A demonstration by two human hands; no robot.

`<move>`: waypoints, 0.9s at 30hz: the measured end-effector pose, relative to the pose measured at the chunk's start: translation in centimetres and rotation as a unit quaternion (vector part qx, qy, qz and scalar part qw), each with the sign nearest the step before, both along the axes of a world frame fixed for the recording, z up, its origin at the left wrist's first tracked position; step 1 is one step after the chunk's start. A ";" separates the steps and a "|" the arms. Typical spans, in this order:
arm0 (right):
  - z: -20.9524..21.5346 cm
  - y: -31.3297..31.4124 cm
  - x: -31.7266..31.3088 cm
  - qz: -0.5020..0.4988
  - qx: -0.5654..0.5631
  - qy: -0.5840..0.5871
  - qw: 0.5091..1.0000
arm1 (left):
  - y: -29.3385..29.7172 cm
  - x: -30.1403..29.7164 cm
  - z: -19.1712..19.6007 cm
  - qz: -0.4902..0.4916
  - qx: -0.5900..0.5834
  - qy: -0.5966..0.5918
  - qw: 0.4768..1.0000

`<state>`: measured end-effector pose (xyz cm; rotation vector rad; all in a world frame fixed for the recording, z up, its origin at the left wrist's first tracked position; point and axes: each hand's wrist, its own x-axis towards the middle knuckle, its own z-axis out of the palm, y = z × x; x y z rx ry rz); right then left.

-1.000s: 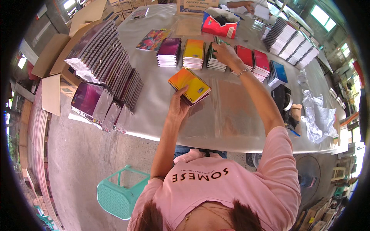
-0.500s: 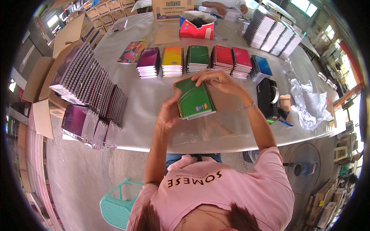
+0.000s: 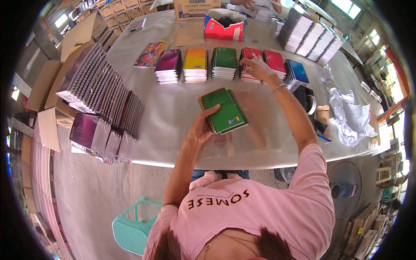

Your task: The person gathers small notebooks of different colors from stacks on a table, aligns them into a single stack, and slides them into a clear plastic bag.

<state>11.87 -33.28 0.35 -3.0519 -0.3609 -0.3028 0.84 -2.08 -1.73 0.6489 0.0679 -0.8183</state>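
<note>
A few spiral-bound pocket notebooks, a green notebook on top and an orange edge showing beneath, rest in my left hand. Its thumb presses on the green cover, over the table's near half. My right hand is stretched over the stack of red notebooks, fingers bent and apart at the top cover; whether they touch it I cannot tell. In the same row stand stacks of purple, yellow, green, pinkish-red and blue notebooks.
Tall piles of purple spiral notebooks stand at the left beside an open carton. A red-and-blue box and white notebook piles are farther back. At right lie a black object and crumpled plastic. Another person's hands show at the back.
My right hand has left the green notebook and moved forward and right to the red stack. My left hand keeps the notebooks, now slightly farther right and turned.
</note>
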 end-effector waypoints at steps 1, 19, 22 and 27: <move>0.7 0.1 -0.4 0.014 0.025 0.005 1.000 | 0.3 0.0 0.0 0.005 0.008 0.004 1.000; 0.8 1.8 -1.4 -0.071 -0.044 -0.116 0.990 | -0.7 0.1 0.9 0.008 -0.062 0.015 0.998; 0.5 2.0 -1.4 -0.084 -0.044 -0.124 0.988 | -0.5 0.2 0.6 0.011 -0.057 0.014 0.998; 0.5 2.4 -1.8 -0.092 -0.054 -0.078 0.991 | -0.1 0.2 0.3 0.006 -0.077 0.008 0.997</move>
